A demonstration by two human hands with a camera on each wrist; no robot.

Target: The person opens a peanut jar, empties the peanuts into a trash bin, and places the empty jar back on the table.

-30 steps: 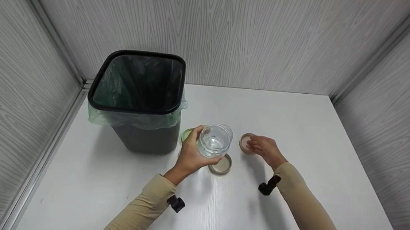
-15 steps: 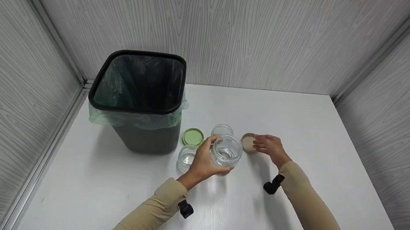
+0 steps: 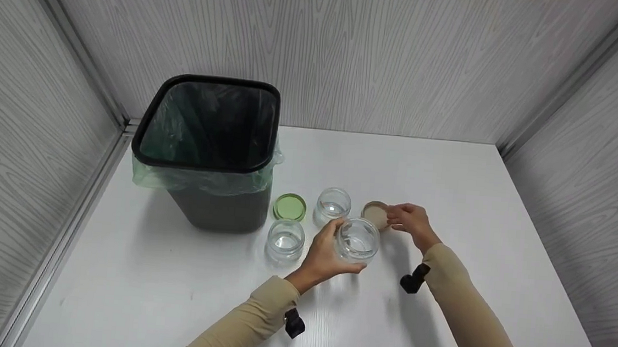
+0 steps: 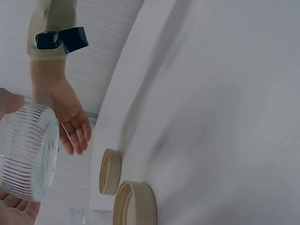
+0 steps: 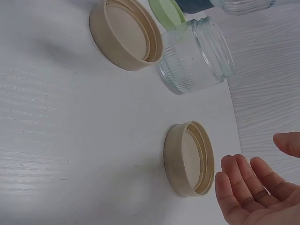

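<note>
My left hand point(image 3: 326, 250) grips a clear ribbed glass jar point(image 3: 358, 240), mouth up, near the table's middle; the left wrist view shows the jar point(image 4: 28, 150) between thumb and palm. My right hand point(image 3: 408, 219) hovers open, its fingertips point(image 5: 234, 180) close beside a beige lid point(image 3: 375, 213) that lies inside-up point(image 5: 190, 158). A second beige lid point(image 5: 125, 40) lies on the table next to it point(image 4: 136, 204), hidden behind the held jar in the head view.
Two more empty glass jars point(image 3: 333, 203) point(image 3: 285, 240) and a green lid point(image 3: 290, 207) stand left of the held jar. A black bin point(image 3: 206, 149) with a green liner occupies the left rear of the white table point(image 3: 452, 174). Panelled walls enclose three sides.
My left hand has carried the jar rightward and nearer, uncovering the two standing jars and the green lid. My right hand has shifted slightly right beside the beige lid.
</note>
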